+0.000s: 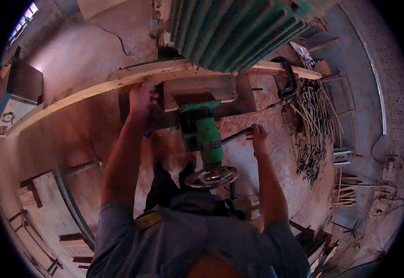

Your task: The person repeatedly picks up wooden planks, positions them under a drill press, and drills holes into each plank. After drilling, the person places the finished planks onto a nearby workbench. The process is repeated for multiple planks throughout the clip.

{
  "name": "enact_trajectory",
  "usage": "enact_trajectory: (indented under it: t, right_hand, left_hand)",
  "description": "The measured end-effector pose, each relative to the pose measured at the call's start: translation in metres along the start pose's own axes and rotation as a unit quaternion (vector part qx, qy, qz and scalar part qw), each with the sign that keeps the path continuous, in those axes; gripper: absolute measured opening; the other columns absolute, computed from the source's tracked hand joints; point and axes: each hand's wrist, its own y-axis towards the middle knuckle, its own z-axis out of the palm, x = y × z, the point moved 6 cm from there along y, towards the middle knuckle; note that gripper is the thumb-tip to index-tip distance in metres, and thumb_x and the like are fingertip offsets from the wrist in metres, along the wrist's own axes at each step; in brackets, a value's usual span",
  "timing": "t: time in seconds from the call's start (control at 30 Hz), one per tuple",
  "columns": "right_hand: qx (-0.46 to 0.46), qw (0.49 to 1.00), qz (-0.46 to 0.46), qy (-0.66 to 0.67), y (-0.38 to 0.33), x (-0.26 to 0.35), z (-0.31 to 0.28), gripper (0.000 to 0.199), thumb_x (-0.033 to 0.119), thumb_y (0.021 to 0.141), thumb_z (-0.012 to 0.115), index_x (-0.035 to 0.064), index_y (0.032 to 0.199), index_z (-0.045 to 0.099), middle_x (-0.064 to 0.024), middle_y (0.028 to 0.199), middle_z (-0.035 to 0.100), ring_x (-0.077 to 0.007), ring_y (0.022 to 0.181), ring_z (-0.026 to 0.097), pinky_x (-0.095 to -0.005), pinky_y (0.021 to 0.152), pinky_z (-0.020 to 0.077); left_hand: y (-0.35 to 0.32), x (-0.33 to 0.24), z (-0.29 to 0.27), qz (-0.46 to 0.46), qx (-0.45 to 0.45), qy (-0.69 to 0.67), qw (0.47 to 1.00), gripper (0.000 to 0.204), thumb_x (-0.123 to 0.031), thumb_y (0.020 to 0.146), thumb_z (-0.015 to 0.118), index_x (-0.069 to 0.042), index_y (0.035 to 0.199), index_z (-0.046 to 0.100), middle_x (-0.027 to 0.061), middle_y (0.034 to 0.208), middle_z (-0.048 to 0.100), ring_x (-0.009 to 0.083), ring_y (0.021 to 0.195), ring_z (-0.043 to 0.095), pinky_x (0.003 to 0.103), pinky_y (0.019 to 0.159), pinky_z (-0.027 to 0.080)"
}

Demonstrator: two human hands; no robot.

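Handwheel (212,176) of shiny metal sits nearer the body than both hands. Between them stands a green machine part (208,132); the right hand (260,140) grasps its dark lever (235,136). The left hand (140,98) lies at the long wooden beam (88,90), its grip impossible to tell. Beyond both hands looms a green ribbed housing (229,37).

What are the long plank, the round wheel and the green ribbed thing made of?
Long plank: looks like bare wood, pale tan with darker patches.
Round wheel: probably smooth, polished metal, because it gleams.
Green ribbed thing: maybe painted metal, judging by its green coat; I can't be sure.
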Motion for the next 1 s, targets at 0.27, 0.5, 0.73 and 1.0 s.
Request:
enact_trajectory:
  t: [0.27, 0.5, 0.73, 1.0]
  right_hand:
    - [-0.074, 0.984, -0.046, 0.156, -0.075, -0.001, -0.038, 0.03, 0.027, 0.094, 0.053, 0.0002, 0.106, 0.056, -0.012, 0.087, 0.064, -0.0178, 0.068, 0.062, -0.0301, 0.061, 0.052]
    - [-0.021, 0.984, -0.047, 0.168, -0.129, 0.056, 0.002, 0.024, 0.022, 0.092, 0.055, 0.001, 0.103, 0.058, -0.0108, 0.083, 0.063, -0.0184, 0.068, 0.062, -0.0335, 0.064, 0.0529]
    - [0.163, 0.913, -0.363, -0.094, -0.185, 0.177, 0.133, 0.036, 0.015, 0.084, 0.066, 0.001, 0.115, 0.055, -0.014, 0.109, 0.059, -0.026, 0.101, 0.058, -0.0354, 0.089, 0.0467]
    - [0.369, 0.739, -0.481, -0.292, -0.263, 0.179, 0.286, 0.057, 0.023, 0.072, 0.075, 0.0011, 0.119, 0.053, -0.0202, 0.115, 0.057, -0.0357, 0.106, 0.056, -0.0398, 0.09, 0.0452]
  left_hand:
    - [0.02, 0.007, -0.05, -0.055, 0.114, -0.243, 0.962, 0.024, -0.023, 0.088, 0.057, -0.005, 0.103, 0.058, 0.0113, 0.091, 0.063, 0.025, 0.079, 0.063, 0.033, 0.072, 0.054]
    - [0.039, -0.002, -0.259, 0.081, -0.007, -0.332, 0.94, 0.024, -0.025, 0.088, 0.059, -0.007, 0.104, 0.058, 0.0061, 0.09, 0.062, 0.0188, 0.073, 0.058, 0.033, 0.064, 0.05]
    - [-0.083, -0.054, -0.332, 0.221, 0.013, -0.315, 0.923, 0.036, -0.031, 0.088, 0.062, -0.009, 0.114, 0.054, 0.0031, 0.104, 0.059, 0.0178, 0.09, 0.059, 0.032, 0.07, 0.051]
    - [-0.203, 0.003, -0.337, 0.247, 0.056, -0.291, 0.923, 0.032, -0.034, 0.092, 0.055, -0.007, 0.11, 0.054, 0.0068, 0.1, 0.058, 0.0234, 0.094, 0.06, 0.043, 0.079, 0.054]
